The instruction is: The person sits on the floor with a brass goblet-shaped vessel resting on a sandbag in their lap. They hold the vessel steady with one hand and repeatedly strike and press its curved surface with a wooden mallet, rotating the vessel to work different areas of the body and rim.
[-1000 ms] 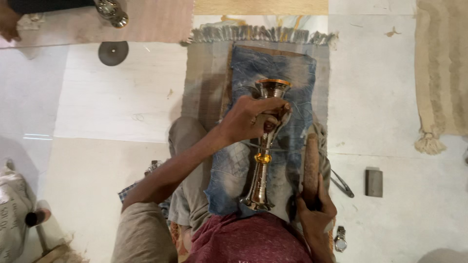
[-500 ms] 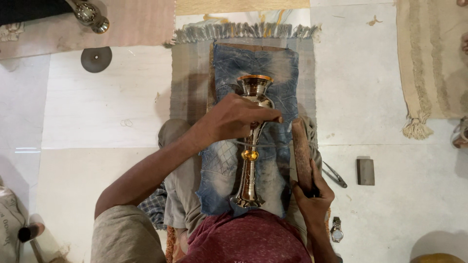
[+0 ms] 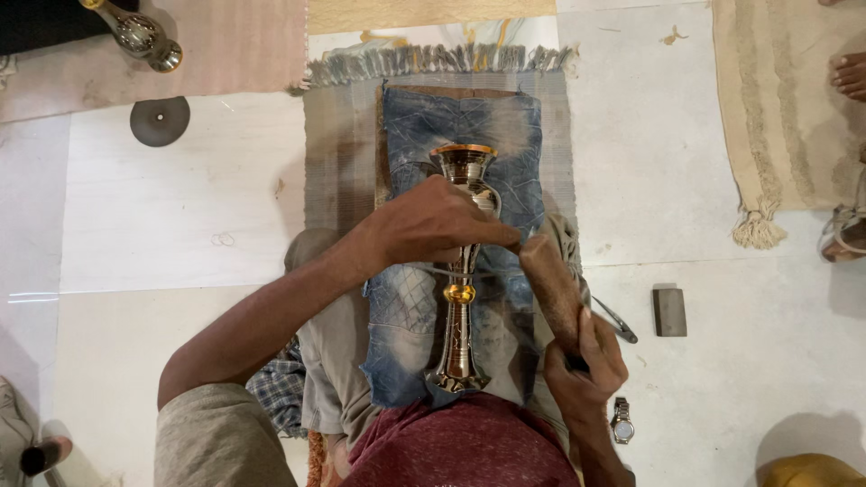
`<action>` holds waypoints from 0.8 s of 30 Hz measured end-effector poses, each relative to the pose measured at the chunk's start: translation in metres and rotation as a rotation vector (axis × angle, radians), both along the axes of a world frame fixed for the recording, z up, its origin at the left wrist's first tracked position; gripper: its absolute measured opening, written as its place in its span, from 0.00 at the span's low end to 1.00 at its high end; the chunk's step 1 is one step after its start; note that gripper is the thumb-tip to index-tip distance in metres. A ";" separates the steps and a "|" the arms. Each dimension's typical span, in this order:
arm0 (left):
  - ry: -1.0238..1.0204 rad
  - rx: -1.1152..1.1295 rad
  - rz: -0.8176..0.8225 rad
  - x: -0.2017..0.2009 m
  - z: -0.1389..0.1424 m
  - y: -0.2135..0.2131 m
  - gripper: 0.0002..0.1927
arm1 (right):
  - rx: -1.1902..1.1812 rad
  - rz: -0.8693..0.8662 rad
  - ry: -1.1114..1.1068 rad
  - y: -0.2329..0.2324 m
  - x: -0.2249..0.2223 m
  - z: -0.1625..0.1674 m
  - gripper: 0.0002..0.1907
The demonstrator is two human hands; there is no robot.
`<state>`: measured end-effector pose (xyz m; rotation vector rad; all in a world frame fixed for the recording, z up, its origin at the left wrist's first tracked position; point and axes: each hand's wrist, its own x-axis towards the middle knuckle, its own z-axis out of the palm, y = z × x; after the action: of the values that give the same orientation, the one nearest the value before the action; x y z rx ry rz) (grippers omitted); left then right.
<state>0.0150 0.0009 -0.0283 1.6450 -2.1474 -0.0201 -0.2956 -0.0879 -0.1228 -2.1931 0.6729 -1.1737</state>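
We are gripping the upper stem of a tall brass vase (image 3: pixel 462 271) with our left hand (image 3: pixel 433 225), the vase lying lengthwise over a blue denim cloth (image 3: pixel 424 126) on our lap, its flared mouth pointing away beyond the knuckles; our right hand (image 3: pixel 586 365) is clenching a wooden mallet (image 3: pixel 548 280), whose head is sitting just beside the stem. A wristwatch (image 3: pixel 621 420), a dark block (image 3: pixel 669 311) and a metal tool (image 3: pixel 618 320) are lying on the floor near the right hand.

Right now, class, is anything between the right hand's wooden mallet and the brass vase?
Only the left hand, which grips the vase near its top; the mallet in the right hand lies just beside it.
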 end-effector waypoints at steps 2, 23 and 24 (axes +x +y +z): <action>0.013 0.025 0.006 -0.004 -0.001 0.002 0.27 | 0.088 -0.050 0.032 0.001 0.002 0.006 0.29; 0.118 -0.148 0.290 -0.031 -0.002 0.028 0.20 | 0.151 0.213 0.112 -0.027 -0.008 0.058 0.39; 0.128 -0.180 0.297 -0.032 -0.002 0.029 0.21 | 0.122 0.187 0.133 -0.030 -0.006 0.062 0.37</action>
<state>-0.0169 0.0299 -0.0308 1.7856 -1.7406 0.1478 -0.3020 -0.1178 -0.0611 -2.1907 0.5637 -0.8763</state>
